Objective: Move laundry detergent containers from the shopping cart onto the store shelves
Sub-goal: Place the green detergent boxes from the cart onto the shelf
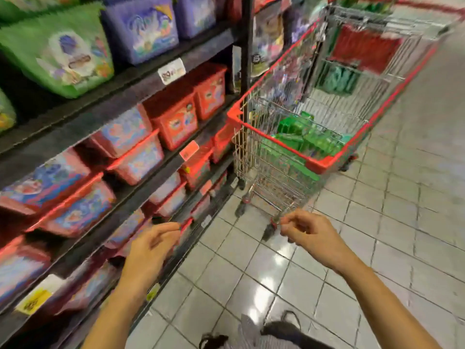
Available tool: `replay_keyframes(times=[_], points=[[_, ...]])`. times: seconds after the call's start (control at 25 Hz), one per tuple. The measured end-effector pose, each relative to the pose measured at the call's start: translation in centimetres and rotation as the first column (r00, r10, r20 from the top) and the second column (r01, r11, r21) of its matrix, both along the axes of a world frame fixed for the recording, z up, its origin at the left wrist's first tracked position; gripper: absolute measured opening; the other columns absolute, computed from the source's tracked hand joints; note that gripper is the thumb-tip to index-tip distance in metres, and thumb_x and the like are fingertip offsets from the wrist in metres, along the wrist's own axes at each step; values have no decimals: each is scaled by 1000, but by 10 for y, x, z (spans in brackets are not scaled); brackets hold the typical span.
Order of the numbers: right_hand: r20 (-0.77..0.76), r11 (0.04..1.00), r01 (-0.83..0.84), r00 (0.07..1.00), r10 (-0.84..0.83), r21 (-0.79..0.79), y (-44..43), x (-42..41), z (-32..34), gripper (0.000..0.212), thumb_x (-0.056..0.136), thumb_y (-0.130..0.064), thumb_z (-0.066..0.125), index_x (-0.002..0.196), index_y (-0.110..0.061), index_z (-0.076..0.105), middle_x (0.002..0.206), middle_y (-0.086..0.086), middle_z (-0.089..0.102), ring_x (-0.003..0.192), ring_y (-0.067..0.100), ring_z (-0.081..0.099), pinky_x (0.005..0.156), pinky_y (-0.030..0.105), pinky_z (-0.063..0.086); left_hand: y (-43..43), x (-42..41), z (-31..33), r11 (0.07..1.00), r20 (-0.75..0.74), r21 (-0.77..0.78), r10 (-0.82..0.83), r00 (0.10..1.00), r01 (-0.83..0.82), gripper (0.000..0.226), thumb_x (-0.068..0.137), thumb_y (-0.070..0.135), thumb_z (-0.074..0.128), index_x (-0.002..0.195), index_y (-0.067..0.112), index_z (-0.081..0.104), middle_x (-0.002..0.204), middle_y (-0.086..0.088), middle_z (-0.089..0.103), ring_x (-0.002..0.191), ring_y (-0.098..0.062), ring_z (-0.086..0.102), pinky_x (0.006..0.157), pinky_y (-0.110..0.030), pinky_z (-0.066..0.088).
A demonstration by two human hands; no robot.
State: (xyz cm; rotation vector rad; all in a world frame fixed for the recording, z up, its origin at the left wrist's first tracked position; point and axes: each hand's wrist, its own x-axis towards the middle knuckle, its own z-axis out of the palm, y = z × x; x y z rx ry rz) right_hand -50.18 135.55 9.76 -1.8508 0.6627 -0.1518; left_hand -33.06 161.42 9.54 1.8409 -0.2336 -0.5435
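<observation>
Containers: green detergent tubs (pixel 309 139) lie inside the shopping cart (pixel 312 161), at its near end.
Handling: probably rigid plastic, bulky, fairly heavy; best taken two-handed under the rim.
Hands: left hand (pixel 151 248) and right hand (pixel 309 230) short of the cart, fingers loosely curled, empty.
Writing: price tag (pixel 171 71) left of the cart, too blurred to read.

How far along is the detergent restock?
Done: shelves are lined with tubs; which came from the shopping cart, cannot tell. In hand: nothing; left hand and right hand are empty, short of the cart. Left: green containers lie in its basket, not yet shelved.
</observation>
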Motion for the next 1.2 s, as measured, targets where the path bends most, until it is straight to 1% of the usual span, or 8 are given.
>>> replay_keyframes(times=[0.08, 0.24, 0.32, 0.4, 0.56, 0.8, 1.04, 1.2], points=[[-54, 998, 56, 997, -54, 24, -23, -36, -16, 17, 88, -5, 63, 86, -22, 65, 74, 2, 66, 65, 14, 56, 67, 27, 49, -33, -22, -13, 997, -39, 47, -53, 998, 54, 18, 91, 6, 61, 95, 20, 71, 84, 5, 75, 75, -1, 67, 68, -15, 50], [-159, 998, 68, 985, -67, 3, -81, -97, -33, 13, 90, -9, 61, 90, -20, 66, 82, 10, 68, 75, 23, 63, 78, 38, 53, -113, -77, -36, 989, -137, 82, -113, 984, 125, 15, 92, 10, 60, 95, 22, 68, 90, -3, 72, 86, -18, 65, 71, -24, 48], [-187, 999, 49, 981, -50, -10, -114, -119, -33, 10, 91, -10, 60, 94, -18, 66, 83, 11, 67, 81, 29, 63, 82, 40, 53, -150, -107, -47, 992, -197, 62, -96, 976, 110, 15, 92, 11, 61, 93, 23, 68, 92, -4, 70, 88, -20, 64, 72, -25, 47], [-181, 998, 62, 981, -65, -21, -150, -136, -28, 12, 91, -10, 60, 92, -21, 65, 80, 8, 65, 78, 27, 61, 82, 40, 52, -191, -131, -53, 994, -252, 37, -87, 964, 99, 14, 91, 12, 62, 93, 24, 69, 89, -1, 72, 89, -19, 66, 70, -24, 47], [-150, 995, 84, 985, -90, -43, -216, -139, -13, 14, 91, -12, 59, 92, -25, 65, 84, 8, 67, 83, 27, 64, 82, 35, 52, -260, -134, -44, 985, -216, 29, -163, 963, 173, 16, 91, 17, 62, 93, 30, 70, 85, 8, 75, 88, -13, 68, 72, -24, 48], [-19, 996, 64, 998, -66, -65, -319, -81, 13, 22, 90, -7, 62, 89, -29, 63, 88, 13, 68, 81, 29, 64, 86, 42, 52, -370, -73, -11, 982, -63, -120, -154, 986, 146, 23, 93, 1, 55, 95, 20, 69, 77, 10, 75, 70, 2, 65, 62, -9, 50], [160, 987, 147, 978, -136, -58, -439, 15, 54, 28, 88, 5, 60, 86, -22, 62, 76, 7, 63, 65, 6, 60, 72, 22, 51, -497, 17, 19, 970, 8, -187, -156, 988, 154, 23, 94, -3, 52, 104, 11, 66, 89, 0, 74, 73, 1, 67, 68, -8, 51], [135, 973, 176, 979, -156, -151, -525, 80, 67, 24, 88, -2, 62, 86, -25, 62, 84, 11, 67, 76, 19, 62, 76, 34, 51, -574, 74, 33, 971, 17, -168, -169, 985, 169, 25, 94, 4, 54, 98, 24, 68, 85, 9, 76, 78, -1, 68, 69, -15, 52]])
